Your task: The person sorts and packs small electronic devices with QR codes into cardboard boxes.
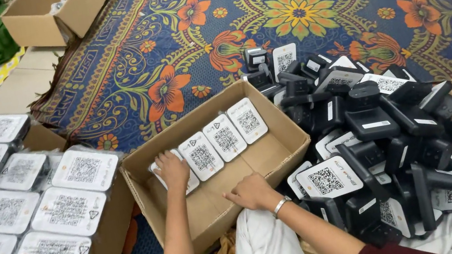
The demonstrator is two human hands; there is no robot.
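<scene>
The left hand [171, 169] presses flat, fingers spread, on the leftmost device [185, 174] of the row in the cardboard box [280, 154], seating it, while the right hand [253, 192] rests loosely curled and empty on the box floor, bracing.

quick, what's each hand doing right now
Left hand: fingers spread flat on the end white device in the cardboard box, not gripping it.
Right hand: loosely curled, resting on the box floor, holding nothing.

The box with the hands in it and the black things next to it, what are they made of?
The box looks like brown cardboard, matte, with folded flaps and raw edges. The black things seem hard plastic, smooth with a slight shine; their white faces look like printed stickers or panels, I cannot tell which.
</scene>
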